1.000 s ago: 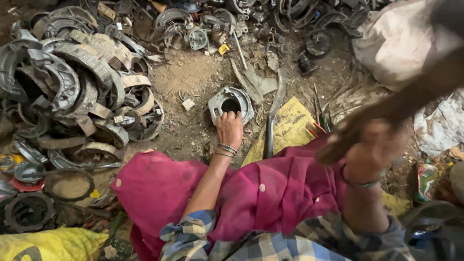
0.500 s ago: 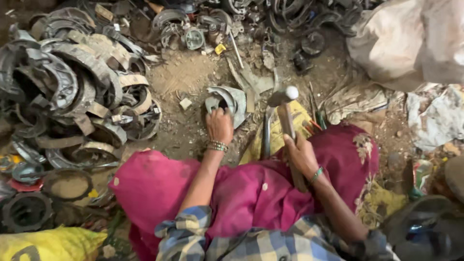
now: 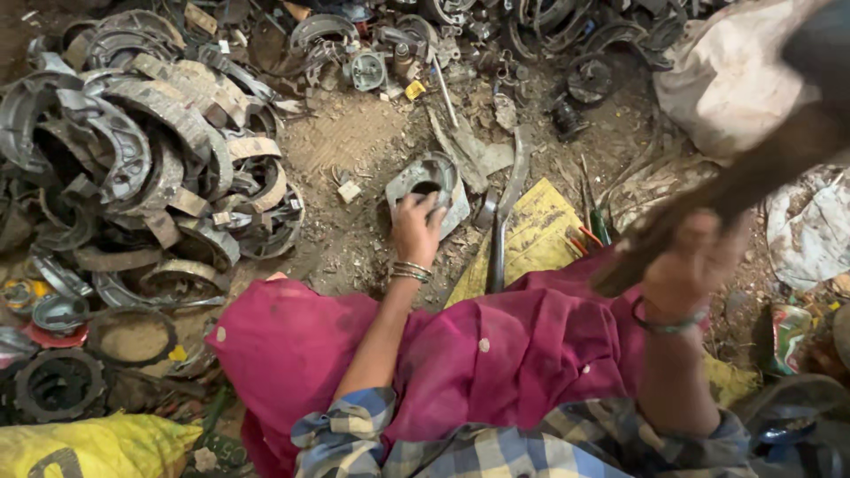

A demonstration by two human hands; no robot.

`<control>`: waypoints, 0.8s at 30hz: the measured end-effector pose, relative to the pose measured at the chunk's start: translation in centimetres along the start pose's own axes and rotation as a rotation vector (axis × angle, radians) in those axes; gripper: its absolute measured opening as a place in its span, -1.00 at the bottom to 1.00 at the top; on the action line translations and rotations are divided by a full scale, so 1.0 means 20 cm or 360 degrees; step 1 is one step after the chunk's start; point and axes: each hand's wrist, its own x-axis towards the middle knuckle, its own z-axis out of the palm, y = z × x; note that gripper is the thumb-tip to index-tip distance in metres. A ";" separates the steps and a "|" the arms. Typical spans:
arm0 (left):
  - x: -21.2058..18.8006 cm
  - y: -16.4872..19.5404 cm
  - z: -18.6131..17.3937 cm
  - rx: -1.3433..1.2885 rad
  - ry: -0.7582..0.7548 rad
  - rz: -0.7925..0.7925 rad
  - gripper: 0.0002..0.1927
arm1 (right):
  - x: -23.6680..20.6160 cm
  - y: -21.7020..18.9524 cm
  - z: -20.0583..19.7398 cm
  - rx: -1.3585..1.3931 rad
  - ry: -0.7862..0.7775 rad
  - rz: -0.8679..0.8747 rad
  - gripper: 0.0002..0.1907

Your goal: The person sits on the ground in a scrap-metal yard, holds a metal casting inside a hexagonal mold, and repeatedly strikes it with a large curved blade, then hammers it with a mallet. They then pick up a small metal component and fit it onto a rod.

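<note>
Dirt floor (image 3: 354, 146) cluttered; left hand (image 3: 416, 226) gripped metal housing (image 3: 431, 181); right hand (image 3: 695, 261), raised and blurred, clutched dark handle (image 3: 753, 181).

This was a scrap-metal yard or salvage workshop, worked at ground level on bare packed dirt (image 3: 354, 142). A large heap of worn brake shoes (image 3: 150, 159), curved and grey with grime, filled the left side. Beyond it lay a clutter of small engine and wheel parts (image 3: 390, 53), rings, springs and brackets, all rusty or oily. A round clutch plate (image 3: 57, 385) and a metal bowl (image 3: 57, 312) sat near the lower left. Flattened yellow sacks (image 3: 536, 235) served as a mat on the ground, and a bulging pale sack (image 3: 735, 80) stood at the upper right. No bench or table appeared anywhere.
</note>
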 end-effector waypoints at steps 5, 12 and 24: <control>0.07 -0.12 0.00 -0.1019 0.0032 -0.0498 -0.76 | -0.09 0.45 -0.01 -0.0485 0.0129 0.0719 -0.55; 0.11 -0.17 -0.03 -0.1732 0.0144 -0.0883 -0.73 | -0.22 0.88 -0.10 -0.0745 0.0283 0.1341 -0.50; 0.32 -0.09 -0.54 -0.2394 0.0502 -0.0836 -0.73 | -0.23 0.93 -0.11 -0.2069 -0.0528 0.0825 -0.07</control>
